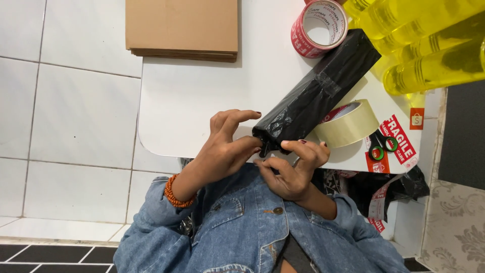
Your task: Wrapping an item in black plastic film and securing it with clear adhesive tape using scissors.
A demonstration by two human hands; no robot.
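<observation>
Black parcel point(318, 91) lying on white table point(202, 101), pointing to 2 o'clock, left hand point(227, 146) half closed pinching its near end, right hand point(290, 169) curled, fingertips on same end, clear tape point(348, 124) at 3 o'clock, red tape point(319, 20) at 12 o'clock

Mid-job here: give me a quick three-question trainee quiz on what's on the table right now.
1. True or false: the left hand and right hand both touch the near end of the black parcel.
2. Which lies nearest the scissors? A. beige tape roll B. cardboard stack C. red tape roll
3. Fill in: the orange bracelet is on the ___ wrist.
Key: 1 true; 2 A; 3 left.
</observation>
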